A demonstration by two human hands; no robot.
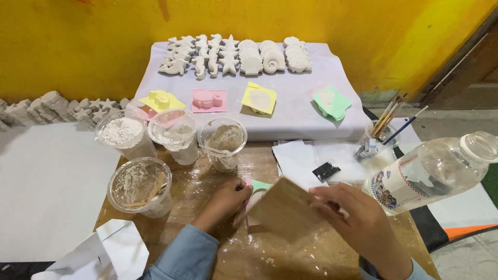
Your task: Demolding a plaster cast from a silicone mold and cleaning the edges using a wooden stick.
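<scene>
Here, near desk's front edge: my right hand point(358, 218) fingers grip wooden board point(285, 207), tilted over mint-green mould point(259, 185); left hand point(225, 199) fingers curl on mould, steadying it. Plaster cups point(176, 136) grouped within reach.

Upper centre of the frame: a row of white plaster casts point(236, 56) (seahorses, starfish, shells) on a pale cloth point(301, 111) against a yellow wall point(78, 46). Below them on the cloth lie four moulds: yellow mould point(161, 100), pink mould point(208, 100), pale yellow mould point(259, 98), green mould point(332, 102).

Left of centre, four clear plastic cups: cup of white powder point(123, 134), cup with plaster residue point(174, 136), cup of grey mix point(223, 142), and a smeared cup with a wooden stick point(139, 185) nearest the lower left.

More small casts point(57, 108) line the far left edge. At right, a cup of paintbrushes point(376, 141) and a clear plastic bottle point(433, 168) lying tilted. The wooden desk point(290, 254) is dusted white.
</scene>
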